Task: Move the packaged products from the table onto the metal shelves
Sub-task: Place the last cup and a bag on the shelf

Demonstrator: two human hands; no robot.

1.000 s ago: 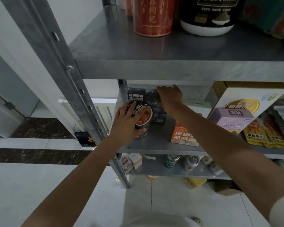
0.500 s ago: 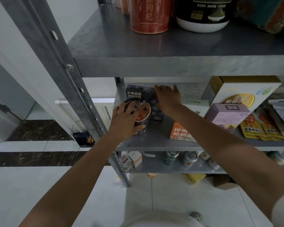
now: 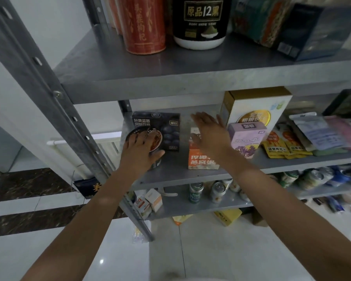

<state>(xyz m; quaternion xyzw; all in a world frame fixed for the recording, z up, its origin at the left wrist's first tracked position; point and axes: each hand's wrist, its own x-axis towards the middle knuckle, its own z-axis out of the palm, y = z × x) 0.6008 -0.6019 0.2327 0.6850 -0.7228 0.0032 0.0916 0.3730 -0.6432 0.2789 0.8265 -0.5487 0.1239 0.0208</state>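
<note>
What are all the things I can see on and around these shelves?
metal shelves: one rack, grey, three levels visible
red canisters: two, red, top shelf left
black tub: one, black and white, beside the canisters
blue box: one, blue, top shelf right
dark box: one, blue-black, middle shelf left
round tub: one, red lid, before the dark box
orange carton: one, orange and white, middle shelf centre
purple box: one, lilac, right of carton
white box: one, white and gold, behind purple box
yellow sachets: several, yellow, middle shelf right
cans: several, green or silver, lower shelf
yellow box: one, yellow, floor below
left hand: one, holds the round tub
right hand: one, open above the carton
</note>
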